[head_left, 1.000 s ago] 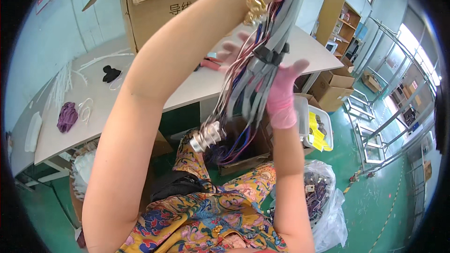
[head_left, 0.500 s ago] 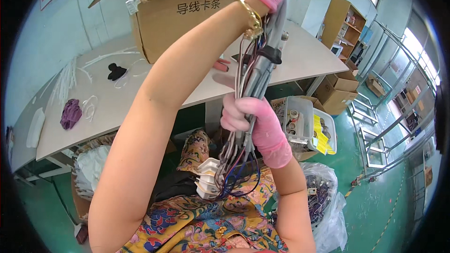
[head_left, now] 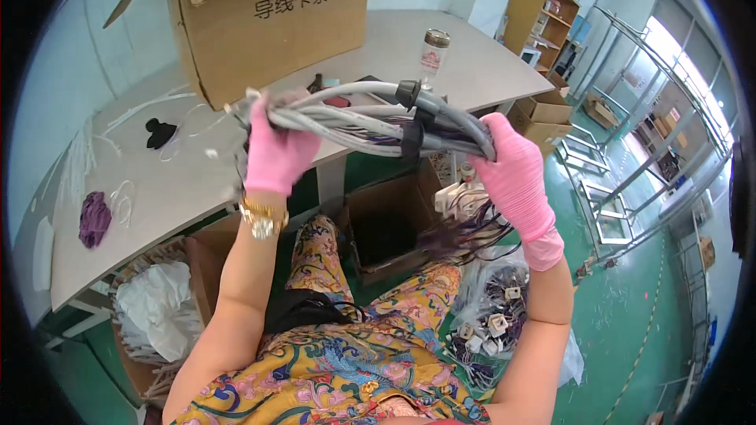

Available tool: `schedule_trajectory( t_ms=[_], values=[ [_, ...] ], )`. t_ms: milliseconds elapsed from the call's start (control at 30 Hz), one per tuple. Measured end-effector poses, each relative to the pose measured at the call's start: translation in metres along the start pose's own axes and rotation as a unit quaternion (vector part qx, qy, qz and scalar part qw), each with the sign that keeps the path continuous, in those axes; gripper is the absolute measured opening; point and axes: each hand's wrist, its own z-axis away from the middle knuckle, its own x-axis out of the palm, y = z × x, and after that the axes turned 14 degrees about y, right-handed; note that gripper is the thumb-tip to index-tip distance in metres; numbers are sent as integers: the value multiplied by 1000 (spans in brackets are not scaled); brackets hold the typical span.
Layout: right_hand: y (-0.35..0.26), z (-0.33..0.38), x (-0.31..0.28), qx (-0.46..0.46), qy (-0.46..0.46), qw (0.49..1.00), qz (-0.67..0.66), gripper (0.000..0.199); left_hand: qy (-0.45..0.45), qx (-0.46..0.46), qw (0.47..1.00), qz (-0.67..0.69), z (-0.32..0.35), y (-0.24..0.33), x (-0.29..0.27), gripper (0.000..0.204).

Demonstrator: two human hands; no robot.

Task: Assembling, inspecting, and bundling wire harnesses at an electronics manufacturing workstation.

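A bundle of grey cables is stretched across in front of me, above the table's near edge. Two black bands go round its middle. My left hand, in a pink glove, is closed round the left end, where small pale tips stick out, blurred. On the right, my right hand, also gloved in pink, grips the bundle where it bends downward. White connectors and thin dark purple wires dangle beside that hand, smeared by motion.
On the table stand a large cardboard box and a lidded clear cup; purple cloth and white strips lie left. Below are an open carton, a bag of wired connectors and a carton with white plastic.
The bundle has swung from upright to roughly level. My left hand has come down and left from the top of the view; my right has moved right and up. The view has shifted.
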Motion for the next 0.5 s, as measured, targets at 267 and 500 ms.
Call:
schedule_trajectory(
  t_ms=[267, 500],
  values=[
    [3, -21, -26, -40, 23, 992, 114, 38, -708, 84, 605, -355, 44, -4, 62, 83],
    [-12, -24, -29, 43, 27, 995, -90, 41, -292, 320, 658, -616, -1, -60, 63, 121]
  ],
)
